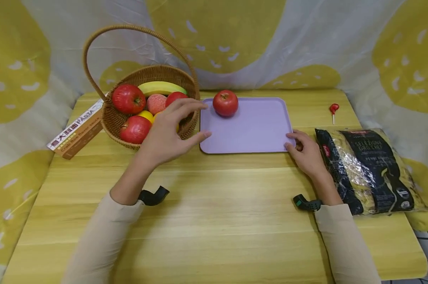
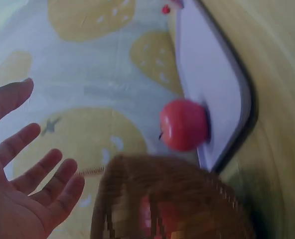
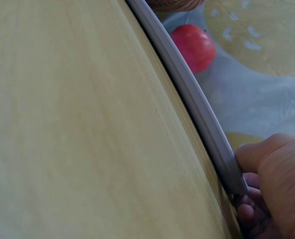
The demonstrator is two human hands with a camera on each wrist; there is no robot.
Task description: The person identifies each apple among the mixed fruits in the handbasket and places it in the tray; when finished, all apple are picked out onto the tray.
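Note:
A lilac tray lies on the table, with one red apple near its far left corner. My right hand grips the tray's near right corner; in the right wrist view the thumb sits by the rim and the fingers curl beneath. Fingers and thumb spread apart, my left hand hovers between the basket and the tray, holding nothing. It hides part of the wicker basket, which contains red apples, a banana, a pinkish round fruit and partly covered yellow fruit.
A pasta box lies behind the basket's left side. The basket's tall handle arches upward. To the right are a bag of penne pasta and a red lollipop. A patterned cloth hangs behind the table.

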